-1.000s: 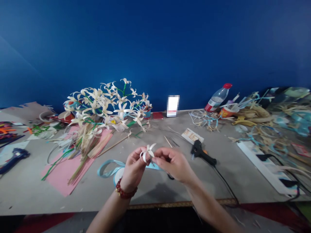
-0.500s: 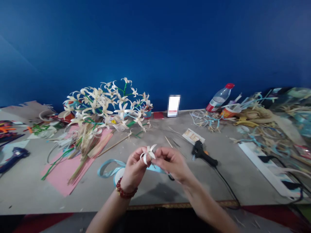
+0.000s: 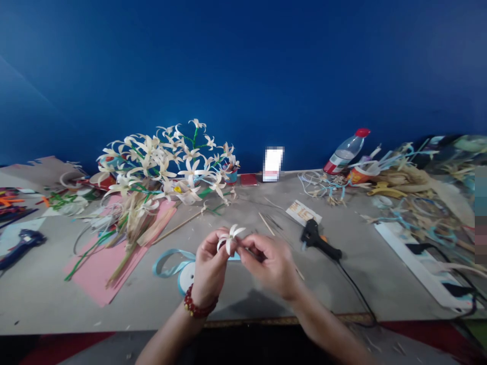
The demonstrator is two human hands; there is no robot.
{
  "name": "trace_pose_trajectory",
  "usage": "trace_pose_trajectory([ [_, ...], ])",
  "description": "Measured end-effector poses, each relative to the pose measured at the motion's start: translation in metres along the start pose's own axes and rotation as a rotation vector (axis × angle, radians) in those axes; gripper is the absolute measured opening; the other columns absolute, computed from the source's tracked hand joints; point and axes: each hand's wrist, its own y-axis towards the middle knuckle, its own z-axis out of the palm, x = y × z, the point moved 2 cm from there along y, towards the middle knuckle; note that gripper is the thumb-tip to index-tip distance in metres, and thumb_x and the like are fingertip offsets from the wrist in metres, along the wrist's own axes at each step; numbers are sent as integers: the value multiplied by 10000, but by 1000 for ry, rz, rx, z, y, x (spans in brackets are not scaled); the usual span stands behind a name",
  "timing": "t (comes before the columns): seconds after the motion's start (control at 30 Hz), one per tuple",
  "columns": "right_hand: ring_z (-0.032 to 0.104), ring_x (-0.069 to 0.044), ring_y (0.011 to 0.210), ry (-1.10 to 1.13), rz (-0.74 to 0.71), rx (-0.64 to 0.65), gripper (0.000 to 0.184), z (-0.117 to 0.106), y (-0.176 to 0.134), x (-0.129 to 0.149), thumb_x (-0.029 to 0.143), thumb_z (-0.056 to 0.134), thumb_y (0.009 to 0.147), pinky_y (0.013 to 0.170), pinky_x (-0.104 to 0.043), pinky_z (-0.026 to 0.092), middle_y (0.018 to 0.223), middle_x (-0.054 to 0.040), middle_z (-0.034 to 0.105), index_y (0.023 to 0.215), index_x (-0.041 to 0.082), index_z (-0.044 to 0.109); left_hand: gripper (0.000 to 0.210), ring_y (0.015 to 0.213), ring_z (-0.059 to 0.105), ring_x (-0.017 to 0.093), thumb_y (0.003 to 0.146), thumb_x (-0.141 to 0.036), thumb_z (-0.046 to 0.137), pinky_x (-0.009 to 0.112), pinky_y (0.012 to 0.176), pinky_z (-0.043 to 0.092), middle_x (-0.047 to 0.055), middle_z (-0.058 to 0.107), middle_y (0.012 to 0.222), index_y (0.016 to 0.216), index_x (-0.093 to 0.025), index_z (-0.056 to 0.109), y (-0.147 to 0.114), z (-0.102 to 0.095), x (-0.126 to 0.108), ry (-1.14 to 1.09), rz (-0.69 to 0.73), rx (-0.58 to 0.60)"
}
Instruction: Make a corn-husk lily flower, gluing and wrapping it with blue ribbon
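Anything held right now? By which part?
A small white flower with curled strip petals: the left hand holds it near the base; the right hand close, contact unclear.

Base of white flower (image 3: 232, 237) is hidden in between the fingers (image 3: 251, 240). Ribbon roll (image 3: 185, 278), left of the fingers, is part-covered by the left hand (image 3: 211, 261). Beyond the fingers, bright panel (image 3: 273, 163) is pixelated out; far left of them, blue glue gun (image 3: 23, 247) is cut off by the frame edge.
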Motion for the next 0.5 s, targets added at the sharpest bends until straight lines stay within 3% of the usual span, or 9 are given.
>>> trace_pose_trajectory([
  [0.27, 338, -66, 438, 476, 335, 168, 173, 0, 4, -7, 322, 635, 820, 420, -206, 236, 516, 62, 446, 754, 166, 668, 217, 600, 468, 69, 635, -270, 871, 182, 567, 396, -3, 602, 786, 749, -171, 716, 0, 0, -1, -66, -80, 8],
  [0.5, 296, -44, 368, 639, 504, 227, 258, 0, 5, -10, 402, 736, 732, 361, -187, 165, 436, 89, 415, 693, 170, 630, 187, 634, 489, 101, 688, -291, 842, 202, 591, 407, -3, 561, 698, 686, -173, 697, 0, 2, -6, -52, -45, 142],
])
